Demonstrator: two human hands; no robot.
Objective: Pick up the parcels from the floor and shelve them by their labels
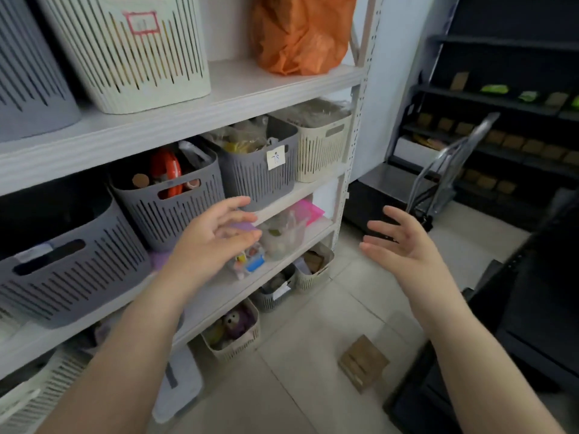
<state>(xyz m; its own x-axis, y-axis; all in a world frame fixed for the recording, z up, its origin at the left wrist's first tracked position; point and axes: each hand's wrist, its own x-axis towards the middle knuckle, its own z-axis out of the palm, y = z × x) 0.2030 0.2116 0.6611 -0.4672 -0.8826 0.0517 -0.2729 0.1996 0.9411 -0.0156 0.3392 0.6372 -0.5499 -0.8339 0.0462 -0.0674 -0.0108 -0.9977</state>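
Left hand [216, 233] fingers spread and loose, nothing gripped, hovering in front of the white shelf unit [250, 89] near the grey slotted basket [169, 202]; a purple card-like item sits just behind the fingertips, not held as far as I can tell. Right hand [404, 242] also splayed open, palm inward, empty, out over the aisle. Both forearms bare, raised at mid height. Parcel: one brown cardboard parcel [363, 363] lies flat on the tiled floor [313, 308], below and between the arms, well apart from both hands. A white flat package [178, 383] leans at the shelf foot; can't tell if it's a task item. Step in hand looks like going down for the brown parcel. Do it well: bend, take it with both hands at opposite edges, turn label side up and read before lifting to shelf; basket tags like the one on the grey labelled basket [260, 164] need matching. Parcel's label not readable from here.
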